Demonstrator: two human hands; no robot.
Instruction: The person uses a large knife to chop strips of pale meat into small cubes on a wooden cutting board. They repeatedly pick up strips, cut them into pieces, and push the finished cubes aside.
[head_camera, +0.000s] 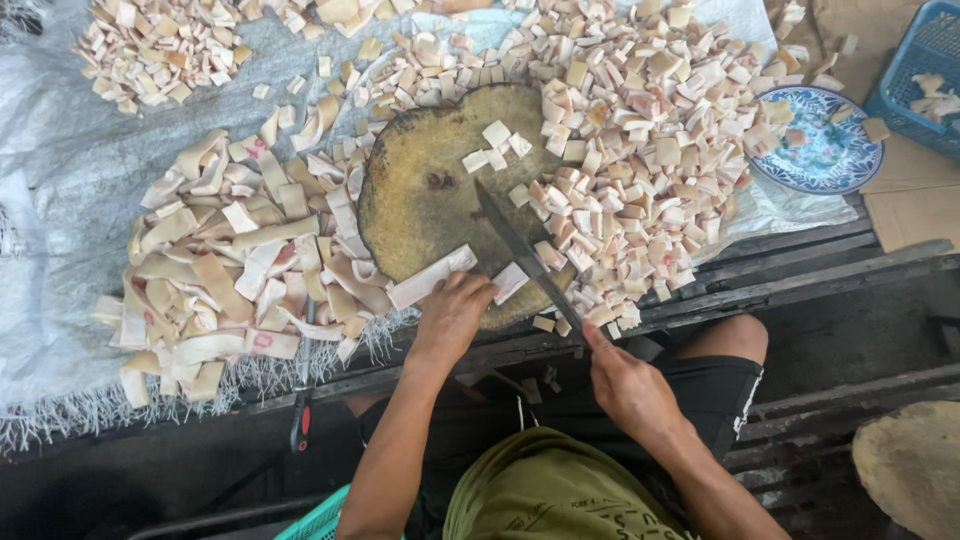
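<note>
While the left hand (452, 312) presses down with bent fingers on the near end of a long pale strip (432, 277), the right hand (625, 385) is closed around the handle of a knife (525, 255), the handle itself hidden inside the fist. The strip lies flat on the near edge of a round wooden chopping block (425, 200), running out to the left from under the left fingertips. The knife's dark blade slants up and to the left from the right hand, crossing the block just to the right of the left hand, its tip near the middle of the block. A small cut piece (510, 282) sits between the left fingers and the blade, touching or nearly touching both. A few more cut squares (495, 147) rest on the far side of the block. To the right of the block a large heap of small cut pieces (640, 170) spreads out, reaching the blade's side. To the left lies a pile of uncut long strips (235, 270), just beside the left forearm's line. Everything sits on a grey plastic sheet (70, 170). Farther right is a blue patterned plate (825, 160) holding a few pieces, and beyond it a blue plastic basket (925, 60) at the upper corner.
</note>
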